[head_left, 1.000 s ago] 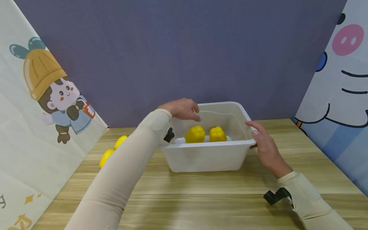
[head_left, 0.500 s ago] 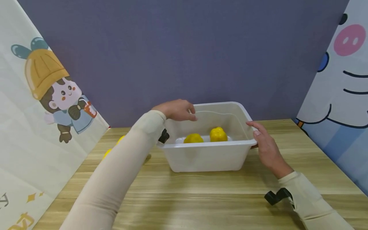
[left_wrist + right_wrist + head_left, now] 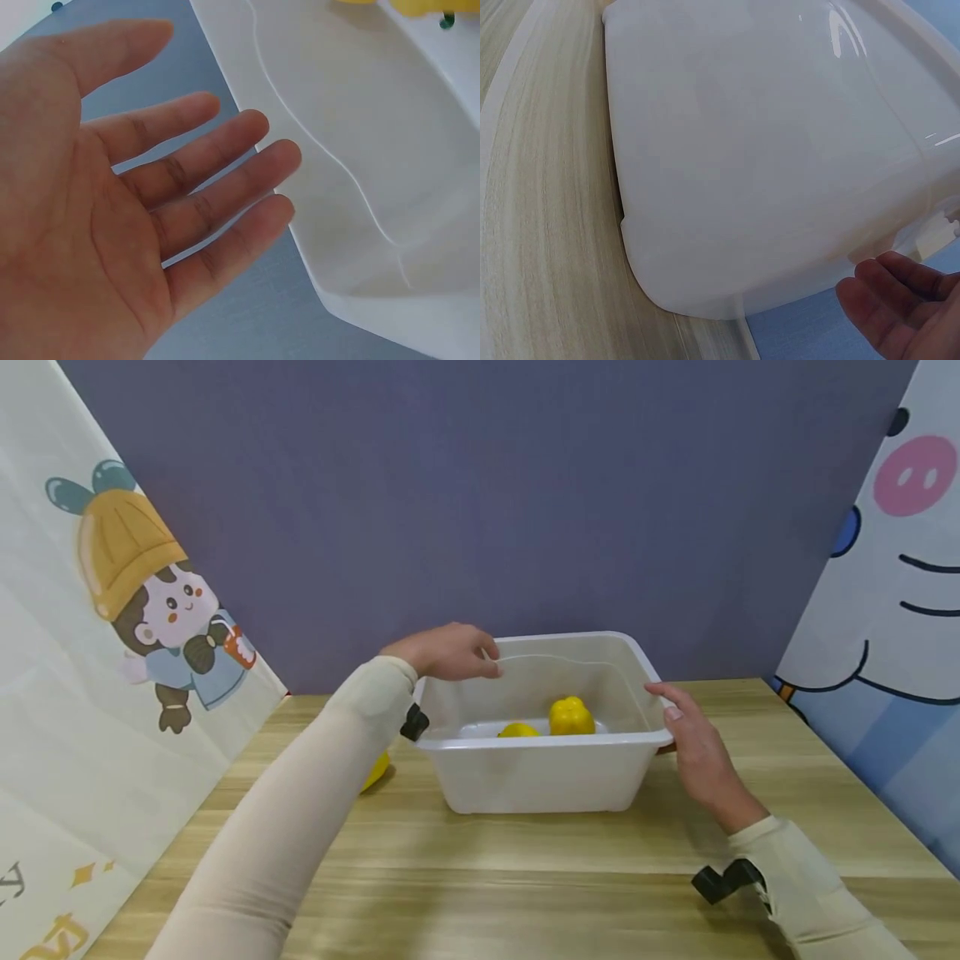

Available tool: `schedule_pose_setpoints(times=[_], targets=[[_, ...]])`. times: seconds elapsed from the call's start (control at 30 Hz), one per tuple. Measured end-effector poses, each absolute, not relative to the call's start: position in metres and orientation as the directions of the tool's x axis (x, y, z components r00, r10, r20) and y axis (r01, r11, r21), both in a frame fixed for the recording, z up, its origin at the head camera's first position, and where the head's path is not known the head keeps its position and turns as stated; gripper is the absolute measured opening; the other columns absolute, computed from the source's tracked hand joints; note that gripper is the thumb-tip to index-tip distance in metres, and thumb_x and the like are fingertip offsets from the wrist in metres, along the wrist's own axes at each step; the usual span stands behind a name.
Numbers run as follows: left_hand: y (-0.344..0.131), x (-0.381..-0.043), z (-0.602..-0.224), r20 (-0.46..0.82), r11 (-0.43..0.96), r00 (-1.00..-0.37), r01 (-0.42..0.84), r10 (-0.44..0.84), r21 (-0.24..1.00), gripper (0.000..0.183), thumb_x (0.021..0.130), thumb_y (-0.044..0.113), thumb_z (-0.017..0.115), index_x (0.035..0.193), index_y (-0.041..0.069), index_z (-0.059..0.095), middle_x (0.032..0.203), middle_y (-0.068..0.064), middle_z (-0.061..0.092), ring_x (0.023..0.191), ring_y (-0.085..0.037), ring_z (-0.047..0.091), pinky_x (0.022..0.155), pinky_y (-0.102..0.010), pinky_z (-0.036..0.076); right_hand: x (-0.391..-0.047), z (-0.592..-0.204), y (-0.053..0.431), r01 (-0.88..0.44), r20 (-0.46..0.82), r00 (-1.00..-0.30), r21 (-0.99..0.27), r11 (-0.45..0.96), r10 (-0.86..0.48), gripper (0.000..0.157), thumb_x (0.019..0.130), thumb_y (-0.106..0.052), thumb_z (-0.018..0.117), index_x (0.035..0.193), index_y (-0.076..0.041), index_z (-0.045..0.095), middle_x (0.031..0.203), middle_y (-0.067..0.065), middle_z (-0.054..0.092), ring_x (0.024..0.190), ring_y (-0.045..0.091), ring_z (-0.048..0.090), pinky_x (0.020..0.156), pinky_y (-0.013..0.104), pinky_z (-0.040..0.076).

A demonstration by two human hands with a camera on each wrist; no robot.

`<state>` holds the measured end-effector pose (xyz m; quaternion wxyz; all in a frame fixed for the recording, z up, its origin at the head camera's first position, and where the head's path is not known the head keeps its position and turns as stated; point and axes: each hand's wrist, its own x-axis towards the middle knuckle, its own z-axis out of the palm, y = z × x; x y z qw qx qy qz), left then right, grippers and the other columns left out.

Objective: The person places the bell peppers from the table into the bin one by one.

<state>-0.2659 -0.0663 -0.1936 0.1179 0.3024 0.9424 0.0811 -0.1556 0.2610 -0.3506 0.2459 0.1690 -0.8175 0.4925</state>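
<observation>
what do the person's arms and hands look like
The left sleeve and right sleeve are pale cream, close-fitting and reach the wrists. A small black left wrist mount and a black, angular right wrist mount stick out from them. The left hand and right hand are bare: no gloves, no rings visible.

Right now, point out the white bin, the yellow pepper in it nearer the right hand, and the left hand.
white bin (image 3: 536, 779): head view, outer face of the front wall
yellow pepper (image 3: 572, 717): head view, its lobed side
left hand (image 3: 444, 652): head view, back of the hand

Grey "y" (image 3: 12, 880), unclear gold lettering (image 3: 60, 938), left panel (image 3: 67, 777)
</observation>
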Motion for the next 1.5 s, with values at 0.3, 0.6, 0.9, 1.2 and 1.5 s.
schedule_pose_setpoints(times=[0.3, 0.6, 0.9, 1.2, 1.5], targets=[[-0.078, -0.267, -0.198, -0.085, 0.773, -0.792, 0.556, 0.604, 0.306, 0.04, 0.1, 0.039, 0.06, 0.133, 0.017, 0.064, 0.131, -0.001, 0.062, 0.118, -0.019, 0.057, 0.098, -0.04, 0.048, -0.155, -0.352, 0.264, -0.522, 0.572, -0.82, -0.725, 0.45, -0.029, 0.044, 0.111, -0.023, 0.028, 0.146, -0.003, 0.043, 0.128, 0.02, 0.052, 0.089, 0.005, 0.055, 0.064, 0.021, 0.051], [-0.091, -0.262, -0.199, -0.037, 0.744, -0.784, 0.572, 0.62, 0.345, 0.038, 0.101, 0.037, 0.06, 0.132, 0.017, 0.064, 0.124, -0.003, 0.066, 0.111, -0.019, 0.061, 0.093, -0.039, 0.051, -0.157, -0.354, 0.261, -0.52, 0.568, -0.823, -0.745, 0.418, -0.012, 0.043, 0.11, -0.02, 0.028, 0.145, -0.002, 0.045, 0.122, 0.014, 0.052, 0.086, 0.006, 0.055, 0.062, 0.024, 0.051], [-0.104, -0.253, -0.201, -0.035, 0.719, -0.772, 0.573, 0.635, 0.393, 0.039, 0.101, 0.038, 0.059, 0.133, 0.017, 0.065, 0.121, -0.001, 0.067, 0.108, -0.018, 0.062, 0.093, -0.041, 0.051, -0.157, -0.354, 0.262, -0.524, 0.574, -0.819, -0.737, 0.426, -0.015, 0.043, 0.11, -0.021, 0.027, 0.144, -0.001, 0.045, 0.124, 0.009, 0.052, 0.086, 0.006, 0.055, 0.063, 0.024, 0.052], [-0.118, -0.251, -0.212, -0.015, 0.686, -0.787, 0.529, 0.617, 0.499, 0.038, 0.1, 0.038, 0.061, 0.13, 0.016, 0.065, 0.109, 0.001, 0.071, 0.103, -0.019, 0.065, 0.091, -0.041, 0.051, -0.158, -0.356, 0.262, -0.522, 0.569, -0.822, -0.737, 0.429, -0.022, 0.044, 0.111, -0.022, 0.027, 0.145, -0.001, 0.044, 0.129, 0.014, 0.05, 0.089, 0.006, 0.055, 0.064, 0.027, 0.053], [-0.133, -0.249, -0.223, 0.02, 0.627, -0.802, 0.482, 0.597, 0.612, 0.035, 0.099, 0.037, 0.06, 0.128, 0.018, 0.066, 0.107, -0.005, 0.07, 0.103, -0.025, 0.064, 0.091, -0.041, 0.051, -0.158, -0.354, 0.264, -0.524, 0.571, -0.82, -0.724, 0.448, -0.036, 0.045, 0.111, -0.025, 0.027, 0.147, -0.003, 0.043, 0.131, 0.019, 0.051, 0.09, 0.005, 0.055, 0.065, 0.025, 0.053]])
